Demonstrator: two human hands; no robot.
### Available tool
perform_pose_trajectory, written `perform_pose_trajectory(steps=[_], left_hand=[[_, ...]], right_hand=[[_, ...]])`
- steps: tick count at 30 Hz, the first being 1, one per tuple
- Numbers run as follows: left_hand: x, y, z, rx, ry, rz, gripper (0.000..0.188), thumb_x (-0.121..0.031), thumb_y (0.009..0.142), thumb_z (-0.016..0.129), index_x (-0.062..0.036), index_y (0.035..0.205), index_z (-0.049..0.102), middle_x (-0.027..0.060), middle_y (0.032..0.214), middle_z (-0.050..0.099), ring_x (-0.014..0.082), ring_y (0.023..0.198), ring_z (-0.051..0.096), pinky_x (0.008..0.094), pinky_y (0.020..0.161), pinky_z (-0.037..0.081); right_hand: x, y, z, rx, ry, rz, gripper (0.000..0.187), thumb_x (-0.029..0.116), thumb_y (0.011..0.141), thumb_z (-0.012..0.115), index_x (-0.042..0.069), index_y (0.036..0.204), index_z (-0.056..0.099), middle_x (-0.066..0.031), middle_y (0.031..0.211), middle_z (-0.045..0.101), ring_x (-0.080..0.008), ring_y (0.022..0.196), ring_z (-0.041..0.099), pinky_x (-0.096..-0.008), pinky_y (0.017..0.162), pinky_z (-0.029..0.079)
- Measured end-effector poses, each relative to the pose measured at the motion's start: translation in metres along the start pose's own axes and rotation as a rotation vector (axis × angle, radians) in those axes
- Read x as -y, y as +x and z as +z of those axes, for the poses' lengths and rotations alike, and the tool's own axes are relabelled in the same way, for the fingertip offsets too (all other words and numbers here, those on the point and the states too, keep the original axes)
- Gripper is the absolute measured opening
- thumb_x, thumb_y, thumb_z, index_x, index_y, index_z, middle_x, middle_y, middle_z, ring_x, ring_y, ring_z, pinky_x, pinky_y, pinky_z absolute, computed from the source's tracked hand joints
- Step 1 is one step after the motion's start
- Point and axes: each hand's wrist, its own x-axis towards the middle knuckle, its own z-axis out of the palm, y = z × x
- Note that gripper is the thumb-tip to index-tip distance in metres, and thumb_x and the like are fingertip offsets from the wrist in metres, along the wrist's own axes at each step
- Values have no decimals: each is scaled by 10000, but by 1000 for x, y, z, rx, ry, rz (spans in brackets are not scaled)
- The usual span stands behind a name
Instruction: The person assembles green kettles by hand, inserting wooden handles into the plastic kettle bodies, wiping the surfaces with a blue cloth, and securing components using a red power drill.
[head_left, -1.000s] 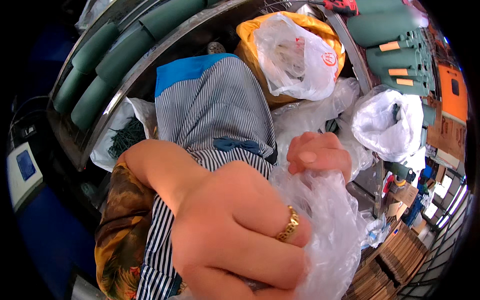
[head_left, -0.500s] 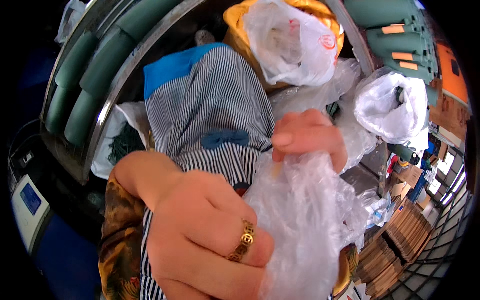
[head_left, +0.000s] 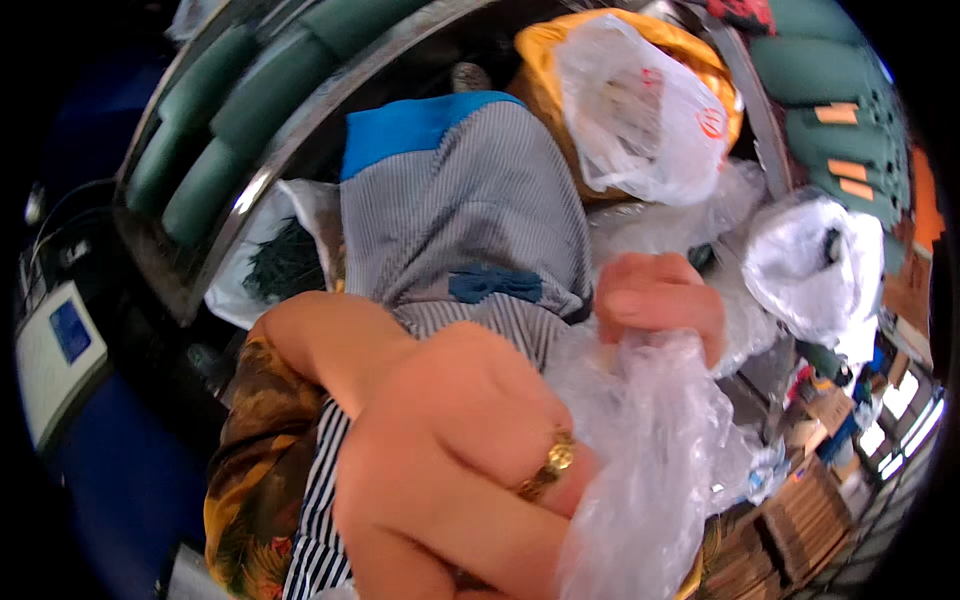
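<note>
The left hand (head_left: 450, 470) is big and very near, low in the middle. It has a gold ring (head_left: 548, 465) on one finger. Its fingers are curled shut around the near side of a clear plastic bag (head_left: 650, 450). The bag is thin and crinkly, and it hangs down between the two hands, to the right of the left hand.

The right hand (head_left: 660, 300) is a bit farther away and to the right. It is closed in a fist and pinches the top edge of the same clear bag.

Just behind the hands lies a grey striped dress (head_left: 460, 220). It has a blue collar (head_left: 410, 130) at the far end and a small dark blue bow (head_left: 495, 283) near the hands. The lower part of the dress has wider dark and white stripes and goes under the left arm. A cloth with yellow and brown leaves (head_left: 250, 450) lies on the near left, beside the stripes.

Far away, at the top right, sits an orange bundle (head_left: 720, 80) with a white plastic bag (head_left: 630, 110) on it. Another white bag (head_left: 815, 265) sits on the right, well apart from the hands. A bag with something dark green in it (head_left: 285, 265) lies on the left of the dress. A shiny metal rail (head_left: 300, 130) runs along the far left, with green rolls (head_left: 250, 100) behind it.
</note>
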Motion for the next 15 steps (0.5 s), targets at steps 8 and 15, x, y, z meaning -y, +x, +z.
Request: perform_pose_trajectory(steps=[8,15], left_hand=[[20,-18,4,313,-1427,123,124,-227,907,552,-138,832,591,58,880,617,209,659,557,292,540,449],[25,-56,-101,621,1131,-375,136,-167,808,639,-67,899,627,83,866,631,261,672,604,334,508,487]], right_hand=[[-11,-25,-4,-54,10,-28,346,176,762,709,-57,1007,638,-138,795,665,-197,566,556,-324,514,436],[-54,-22,-16,-110,-312,302,389,86,796,642,54,1184,626,-89,967,632,-207,876,603,-296,770,466]])
